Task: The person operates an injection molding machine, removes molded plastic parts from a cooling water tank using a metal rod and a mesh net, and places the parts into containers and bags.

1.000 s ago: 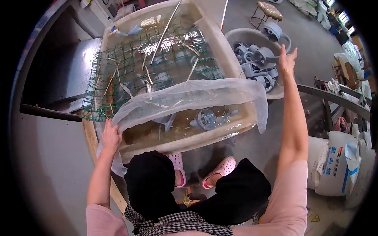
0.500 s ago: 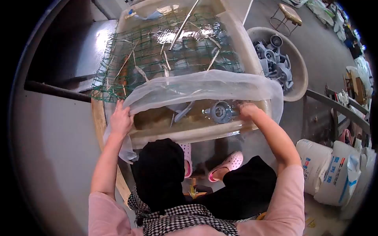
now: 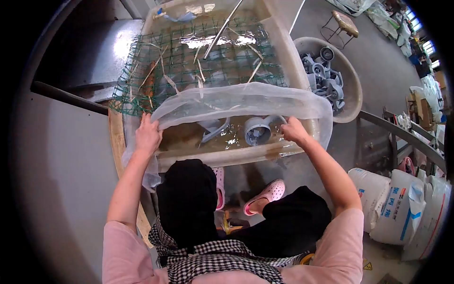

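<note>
At 12 o'clock the view's edge cuts off the metal rod (image 3: 221, 32) and the tub's far rim; we see the tub (image 3: 208, 160) incomplete. Murky water and glare blur the grey shapes (image 3: 218, 75) beneath the green net (image 3: 177, 59). At 9 o'clock we cannot separate the left hand (image 3: 148, 136)'s fingertips from the bunched sheet (image 3: 194, 105). At 3 o'clock the right hand (image 3: 295, 130) hides the end of the cup-shaped part (image 3: 257, 131)'s handle. At 2 o'clock, pieces in the basin (image 3: 355, 100) hide one another.
</note>
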The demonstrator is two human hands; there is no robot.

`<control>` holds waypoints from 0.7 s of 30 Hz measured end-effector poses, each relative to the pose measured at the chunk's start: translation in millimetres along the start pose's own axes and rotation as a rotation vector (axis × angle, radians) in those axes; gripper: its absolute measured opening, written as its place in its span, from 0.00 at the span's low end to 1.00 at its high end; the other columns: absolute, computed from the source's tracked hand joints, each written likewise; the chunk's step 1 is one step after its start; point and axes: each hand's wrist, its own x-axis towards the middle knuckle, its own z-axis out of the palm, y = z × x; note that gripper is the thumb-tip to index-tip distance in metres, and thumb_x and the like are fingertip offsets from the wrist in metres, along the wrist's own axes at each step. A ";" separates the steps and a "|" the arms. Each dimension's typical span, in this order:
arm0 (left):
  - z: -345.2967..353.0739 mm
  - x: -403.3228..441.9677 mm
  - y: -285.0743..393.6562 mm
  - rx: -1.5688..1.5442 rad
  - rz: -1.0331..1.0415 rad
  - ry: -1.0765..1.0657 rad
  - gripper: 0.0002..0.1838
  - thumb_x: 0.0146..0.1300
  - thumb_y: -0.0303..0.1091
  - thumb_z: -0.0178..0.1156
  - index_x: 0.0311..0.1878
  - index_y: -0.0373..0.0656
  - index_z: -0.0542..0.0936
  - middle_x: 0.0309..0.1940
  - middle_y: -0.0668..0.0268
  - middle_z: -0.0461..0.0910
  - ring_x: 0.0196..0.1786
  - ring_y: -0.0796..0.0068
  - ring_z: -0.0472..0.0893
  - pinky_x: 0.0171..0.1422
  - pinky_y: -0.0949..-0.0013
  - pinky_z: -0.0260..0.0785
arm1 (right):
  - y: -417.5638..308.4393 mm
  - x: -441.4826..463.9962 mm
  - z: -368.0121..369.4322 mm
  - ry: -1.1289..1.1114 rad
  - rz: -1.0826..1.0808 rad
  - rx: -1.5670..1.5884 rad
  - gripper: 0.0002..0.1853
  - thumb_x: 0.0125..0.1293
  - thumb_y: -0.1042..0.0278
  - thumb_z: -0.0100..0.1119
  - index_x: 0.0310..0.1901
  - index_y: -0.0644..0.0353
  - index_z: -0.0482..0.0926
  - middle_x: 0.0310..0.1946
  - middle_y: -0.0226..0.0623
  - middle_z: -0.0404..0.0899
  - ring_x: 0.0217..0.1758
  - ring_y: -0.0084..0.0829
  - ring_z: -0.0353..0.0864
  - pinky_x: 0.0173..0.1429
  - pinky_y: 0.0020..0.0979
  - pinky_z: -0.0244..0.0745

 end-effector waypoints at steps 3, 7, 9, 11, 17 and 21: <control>1.5 -0.2 0.9 0.007 -0.005 0.000 0.12 0.48 0.33 0.62 0.35 0.37 0.76 0.55 0.45 0.65 0.61 0.45 0.65 0.53 0.53 0.69 | -17.2 -44.8 -5.0 0.214 -0.378 0.040 0.26 0.55 0.69 0.56 0.55 0.69 0.66 0.47 0.55 0.73 0.47 0.53 0.75 0.53 0.40 0.68; -0.1 0.4 3.9 0.029 -0.018 -0.032 0.12 0.49 0.32 0.62 0.36 0.37 0.76 0.56 0.45 0.65 0.61 0.45 0.64 0.54 0.53 0.69 | -13.2 -74.0 11.3 0.448 -0.771 -0.115 0.29 0.57 0.69 0.54 0.60 0.65 0.61 0.45 0.50 0.73 0.40 0.50 0.77 0.44 0.40 0.72; 2.0 -1.2 2.0 0.041 -0.009 -0.033 0.12 0.50 0.32 0.61 0.37 0.37 0.75 0.56 0.45 0.65 0.61 0.44 0.64 0.54 0.53 0.68 | -16.3 -88.3 3.4 0.458 -0.812 -0.438 0.31 0.57 0.70 0.54 0.64 0.61 0.58 0.36 0.43 0.71 0.32 0.44 0.76 0.33 0.38 0.74; 6.9 0.3 0.7 0.041 0.011 -0.024 0.12 0.50 0.32 0.61 0.37 0.37 0.75 0.56 0.44 0.65 0.61 0.44 0.64 0.54 0.53 0.68 | -2.0 -78.7 -1.3 0.548 -0.913 -0.516 0.33 0.57 0.71 0.53 0.65 0.62 0.55 0.33 0.41 0.68 0.28 0.39 0.75 0.29 0.33 0.73; 6.9 0.1 -0.4 0.084 0.034 -0.044 0.11 0.52 0.32 0.59 0.37 0.36 0.74 0.56 0.42 0.64 0.62 0.42 0.63 0.56 0.54 0.67 | 20.0 -70.8 -7.6 0.643 -1.090 -0.368 0.38 0.50 0.75 0.58 0.64 0.64 0.54 0.34 0.39 0.70 0.29 0.35 0.77 0.31 0.30 0.74; 7.4 1.7 2.2 0.078 -0.003 -0.075 0.11 0.52 0.31 0.59 0.37 0.37 0.74 0.57 0.44 0.63 0.62 0.44 0.63 0.56 0.54 0.68 | 24.5 -63.5 3.2 0.591 -1.077 0.395 0.39 0.49 0.79 0.63 0.63 0.62 0.53 0.38 0.42 0.73 0.37 0.32 0.79 0.39 0.26 0.74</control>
